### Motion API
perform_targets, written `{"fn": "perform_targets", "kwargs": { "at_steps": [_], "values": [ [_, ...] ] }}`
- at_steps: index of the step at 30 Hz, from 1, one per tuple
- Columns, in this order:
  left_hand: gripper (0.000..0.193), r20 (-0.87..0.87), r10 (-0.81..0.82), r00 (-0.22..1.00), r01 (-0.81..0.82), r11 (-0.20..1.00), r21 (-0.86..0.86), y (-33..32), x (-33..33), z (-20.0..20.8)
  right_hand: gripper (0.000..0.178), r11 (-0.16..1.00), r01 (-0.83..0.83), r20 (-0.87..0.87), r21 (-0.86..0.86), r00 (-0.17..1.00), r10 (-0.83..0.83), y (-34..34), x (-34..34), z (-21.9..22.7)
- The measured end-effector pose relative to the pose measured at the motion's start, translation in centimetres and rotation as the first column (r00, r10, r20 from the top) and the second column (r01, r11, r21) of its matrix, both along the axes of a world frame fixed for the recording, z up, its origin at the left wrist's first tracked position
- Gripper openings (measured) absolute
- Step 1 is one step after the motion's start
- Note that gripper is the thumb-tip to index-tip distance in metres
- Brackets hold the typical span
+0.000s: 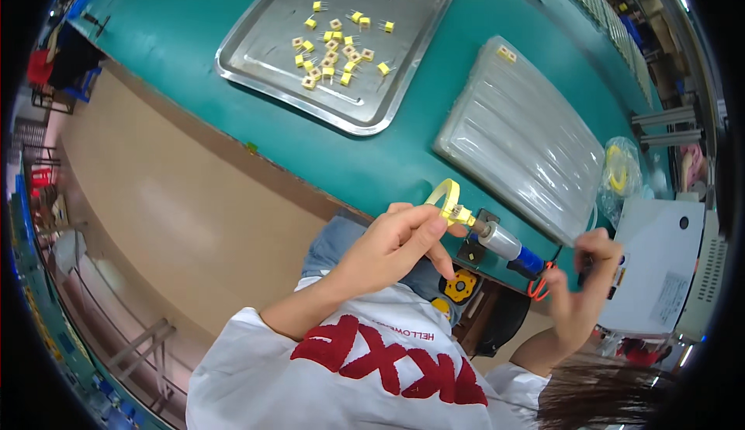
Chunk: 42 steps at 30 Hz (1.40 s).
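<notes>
My left hand (407, 242) pinches a narrow ring of yellow tape (450, 187) between thumb and fingertips. Right beside those fingertips, a small yellow component (462, 216) sits at the tip of a silver-and-blue spindle tool (500, 241). Whether my fingers also touch the component is hard to make out. My right hand (582, 275) is raised to the right of the tool's blue end, its fingers smeared by motion. Beneath the tool, orange-handled scissors (537, 289) are partly hidden.
A metal tray (256, 73) with several small yellow components (329, 57) lies on the green table (178, 81). Nearer stands a plastic-wrapped stack (524, 131), two components on its far corner. At right are a bag of yellow rings (618, 170) and a white machine (650, 263).
</notes>
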<state>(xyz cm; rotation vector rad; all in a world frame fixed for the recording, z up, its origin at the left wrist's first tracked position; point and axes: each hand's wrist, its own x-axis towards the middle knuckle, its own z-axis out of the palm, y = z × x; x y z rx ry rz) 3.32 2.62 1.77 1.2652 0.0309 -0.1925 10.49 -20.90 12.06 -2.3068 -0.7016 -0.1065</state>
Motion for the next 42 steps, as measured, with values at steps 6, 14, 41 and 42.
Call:
{"fn": "perform_targets", "kwargs": {
  "at_steps": [6,14,41,42],
  "values": [
    [0.033,-0.030,0.060,0.998,-0.062,0.993,-0.095,-0.5,-0.4,-0.1,0.042,0.903,-0.202,0.191,-0.380,0.938,0.290,5.1,-1.0,-0.2],
    [0.028,0.133,0.096,0.986,-0.113,0.985,0.130,-0.5,-0.4,-0.1,0.031,0.833,-0.224,0.377,-0.506,0.812,0.446,7.0,-1.1,-0.8],
    [0.026,0.080,0.368,0.926,-0.360,0.928,-0.098,-0.2,0.8,-0.7,0.039,0.930,-0.234,0.159,-0.284,0.945,0.287,4.5,-0.2,0.2],
    [0.026,0.086,0.365,0.927,-0.356,0.929,-0.101,0.1,1.3,-0.3,0.039,0.930,-0.229,0.165,-0.286,0.945,0.284,4.2,-0.1,0.3]
  ]
}}
